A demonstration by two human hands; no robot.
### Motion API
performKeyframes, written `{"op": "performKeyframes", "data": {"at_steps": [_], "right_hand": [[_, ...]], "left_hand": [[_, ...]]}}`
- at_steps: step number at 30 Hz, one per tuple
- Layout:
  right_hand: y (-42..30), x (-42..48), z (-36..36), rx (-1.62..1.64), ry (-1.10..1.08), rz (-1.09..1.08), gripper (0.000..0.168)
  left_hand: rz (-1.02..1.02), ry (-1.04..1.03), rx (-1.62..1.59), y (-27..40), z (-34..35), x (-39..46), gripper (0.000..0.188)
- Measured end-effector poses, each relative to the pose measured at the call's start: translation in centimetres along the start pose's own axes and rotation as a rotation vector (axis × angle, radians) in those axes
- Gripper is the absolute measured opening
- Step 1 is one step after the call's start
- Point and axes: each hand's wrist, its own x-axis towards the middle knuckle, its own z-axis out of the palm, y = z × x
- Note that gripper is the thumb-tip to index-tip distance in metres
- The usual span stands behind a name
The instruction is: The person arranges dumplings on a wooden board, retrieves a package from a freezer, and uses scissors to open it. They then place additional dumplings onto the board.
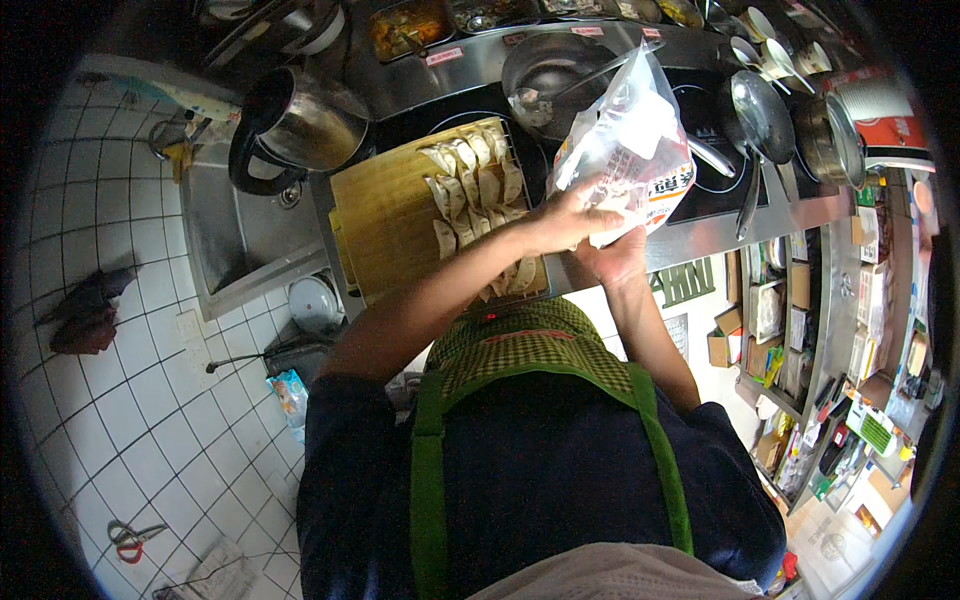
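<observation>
A translucent plastic bag (626,142) with printed writing stands upright between my hands over the counter's front edge. My left hand (566,221) grips its near left side, the thumb lying across the plastic. Lower down, my right hand (616,256) holds the bottom of the bag; its fingers are partly hidden. What the bag contains is hard to make out. Left of it lies a wooden cutting board (379,210), with several rows of folded dumplings (466,176) along its right half. My left forearm passes over the board's near part and covers some dumplings.
A steel kettle (319,124) with a black handle stands beyond the board's left, near a metal sink (247,232). Behind the bag is a deep pan (555,71) on the cooktop. To the right are a frying pan (761,116), a steel pot (836,142) and stocked shelves (784,322).
</observation>
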Motion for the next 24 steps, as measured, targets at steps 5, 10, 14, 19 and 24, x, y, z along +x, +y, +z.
{"op": "performKeyframes", "data": {"at_steps": [5,10,14,19,24], "right_hand": [[1.5,-2.1,1.7,-0.089,0.058,-0.125,0.045],[2.0,-2.1,0.7,-0.028,0.13,-0.076,0.055],[1.0,-1.1,1.1,0.035,0.061,-0.12,0.059],[2.5,-2.8,0.8,-0.053,0.083,-0.088,0.049],[4.0,-2.5,-2.2,0.019,-0.309,-0.004,0.046]], "left_hand": [[-0.049,-0.04,0.533,1.9,0.3,-0.6,0.052],[0.09,-0.086,0.533,0.3,-0.3,-0.1,0.044],[-0.088,-0.205,0.292,3.2,-1.1,1.8,0.04],[0.202,-0.286,0.631,4.8,-1.3,-1.5,0.042],[0.26,0.014,0.576,3.4,-0.7,-5.1,0.044]]}}
